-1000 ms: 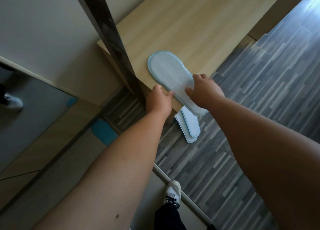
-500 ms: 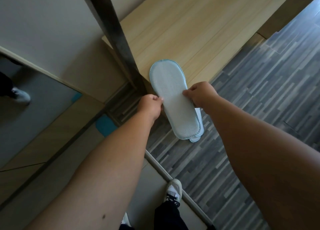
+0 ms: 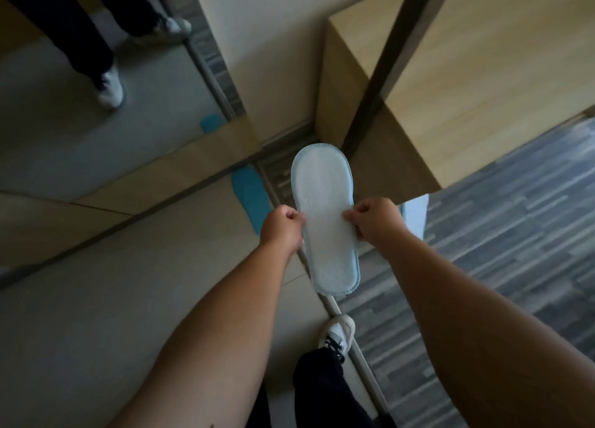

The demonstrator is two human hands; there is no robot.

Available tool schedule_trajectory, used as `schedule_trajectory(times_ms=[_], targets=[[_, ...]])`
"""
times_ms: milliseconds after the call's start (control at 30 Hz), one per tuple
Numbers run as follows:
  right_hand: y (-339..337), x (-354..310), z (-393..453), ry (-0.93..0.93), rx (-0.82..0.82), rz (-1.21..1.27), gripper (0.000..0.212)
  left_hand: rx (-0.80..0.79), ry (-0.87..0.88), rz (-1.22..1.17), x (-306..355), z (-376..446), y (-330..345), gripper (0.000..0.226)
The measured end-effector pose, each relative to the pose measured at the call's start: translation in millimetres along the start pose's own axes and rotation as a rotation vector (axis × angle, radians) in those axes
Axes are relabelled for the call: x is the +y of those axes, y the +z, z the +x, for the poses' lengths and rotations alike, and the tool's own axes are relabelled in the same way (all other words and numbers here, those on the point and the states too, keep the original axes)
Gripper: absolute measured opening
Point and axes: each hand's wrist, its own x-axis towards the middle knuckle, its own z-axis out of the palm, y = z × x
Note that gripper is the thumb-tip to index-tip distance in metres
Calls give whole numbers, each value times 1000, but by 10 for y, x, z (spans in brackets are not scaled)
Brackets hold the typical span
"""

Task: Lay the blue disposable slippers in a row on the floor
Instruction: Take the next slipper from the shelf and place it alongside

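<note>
Hands meet at waist height: the left hand (image 3: 280, 226) and right hand (image 3: 375, 220) each pinch a long edge of a flat pale-blue fabric disposable slipper (image 3: 325, 215), sole up, held in the air, apparently to steady the limp thing for lowering. A light wooden bench (image 3: 467, 73) stands just beyond; grey plank floor (image 3: 499, 250) lies open to the right, tiled floor (image 3: 96, 299) to the left.

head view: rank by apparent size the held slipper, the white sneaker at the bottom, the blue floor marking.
1. held slipper, though it is nearest the camera
2. blue floor marking
3. white sneaker, partly hidden by the trouser leg, so this rank is unsure
</note>
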Motion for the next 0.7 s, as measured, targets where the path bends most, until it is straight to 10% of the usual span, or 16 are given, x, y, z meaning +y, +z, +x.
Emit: schedule_trajectory(times_ms=[700], targets=[[2769, -1243, -284, -115, -137, 43, 13, 205, -2, 5, -1618, 895, -2420, 16]])
